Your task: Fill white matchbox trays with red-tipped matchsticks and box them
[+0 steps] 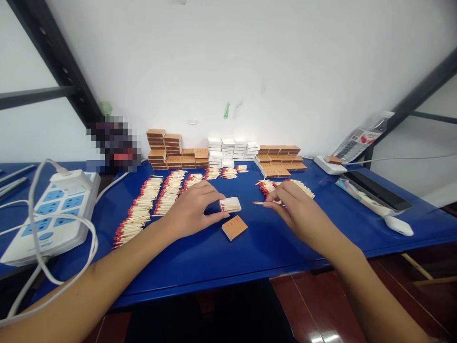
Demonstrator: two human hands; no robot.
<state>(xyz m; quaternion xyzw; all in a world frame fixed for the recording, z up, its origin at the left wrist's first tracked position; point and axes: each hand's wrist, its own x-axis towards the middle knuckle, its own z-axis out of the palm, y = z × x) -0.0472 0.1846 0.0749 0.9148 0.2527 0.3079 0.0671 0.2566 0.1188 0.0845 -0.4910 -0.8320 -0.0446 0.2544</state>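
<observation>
My left hand (200, 205) grips a small white matchbox tray (230, 205) between thumb and fingers. A few red-tipped matches lie inside the tray. To the right of it, my right hand (287, 202) pinches a match (258, 203), its red head pointing left toward the tray. Just below the tray, an orange-brown matchbox cover (234, 227) lies on the blue table. Behind my right hand is a pile of loose matches (303, 188), partly hidden by the fingers. Long rows of matches (141, 205) spread out to the left, beyond my left forearm.
Stacked brown matchboxes (174, 159), white trays (233, 148) and more brown matchboxes (280, 159) line the wall. A power strip (53, 214) with looping cables is at left. A phone (376, 190), a white-handled item (398, 225) and a plastic bottle (364, 138) are at right.
</observation>
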